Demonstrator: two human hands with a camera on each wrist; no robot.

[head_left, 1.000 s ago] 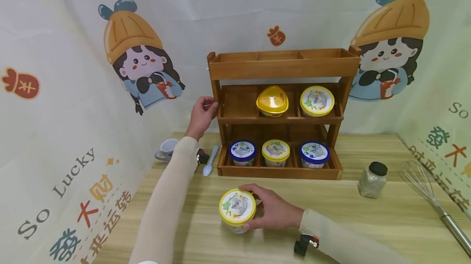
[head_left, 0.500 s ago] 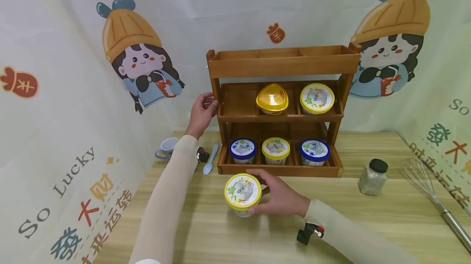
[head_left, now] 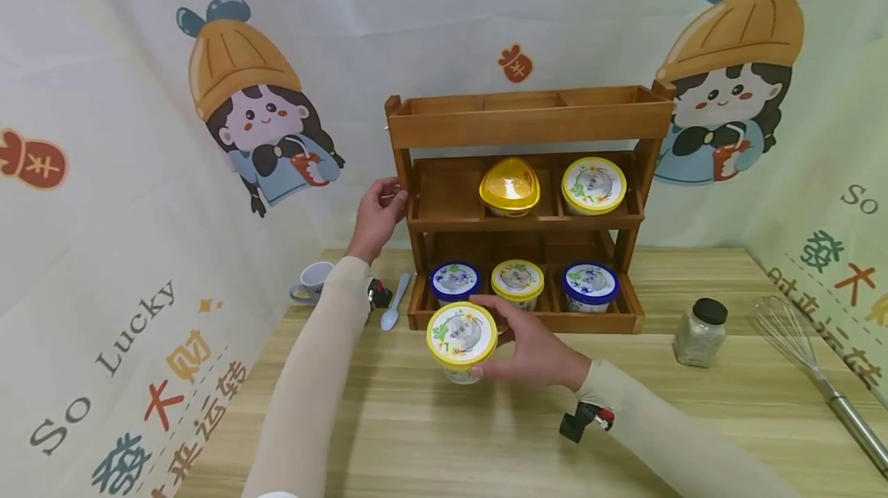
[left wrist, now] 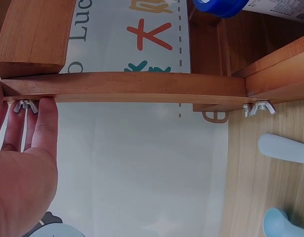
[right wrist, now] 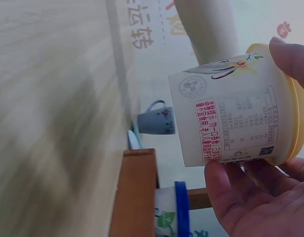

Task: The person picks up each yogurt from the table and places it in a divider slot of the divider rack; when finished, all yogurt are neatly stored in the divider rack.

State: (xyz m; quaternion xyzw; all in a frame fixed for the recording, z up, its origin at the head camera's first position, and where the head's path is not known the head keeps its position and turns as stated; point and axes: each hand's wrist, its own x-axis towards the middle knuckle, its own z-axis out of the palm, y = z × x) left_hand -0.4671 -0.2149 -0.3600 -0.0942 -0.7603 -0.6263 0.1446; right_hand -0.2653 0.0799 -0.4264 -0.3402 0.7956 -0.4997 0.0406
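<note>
My right hand (head_left: 530, 344) grips a white paper tub with a yellow lid (head_left: 461, 334) from its right side, held up in front of the rack's lower shelf. In the right wrist view, the tub's printed side (right wrist: 231, 113) shows a vanilla flower and red lettering, with the thumb at the lid and fingers beneath. My left hand (head_left: 378, 217) holds the left upright of a brown wooden rack (head_left: 527, 128). In the left wrist view, its fingers (left wrist: 45, 128) meet the wooden post (left wrist: 142, 86) around a metal wing nut.
The lower shelf holds two blue-lidded tubs (head_left: 591, 286) and a yellow-lidded tub (head_left: 517, 280). Above sit a gold-topped container (head_left: 509, 186) and another yellow-lidded tub (head_left: 593, 186). A mug (head_left: 315, 278) and spoon (head_left: 394, 305) lie left; a jar (head_left: 699, 336) and whisk (head_left: 812, 367) right.
The right hand has moved the yellow-lidded tub up and forward toward the rack, so it now overlaps the lower shelf's front. The left hand has stayed at the rack's upright.
</note>
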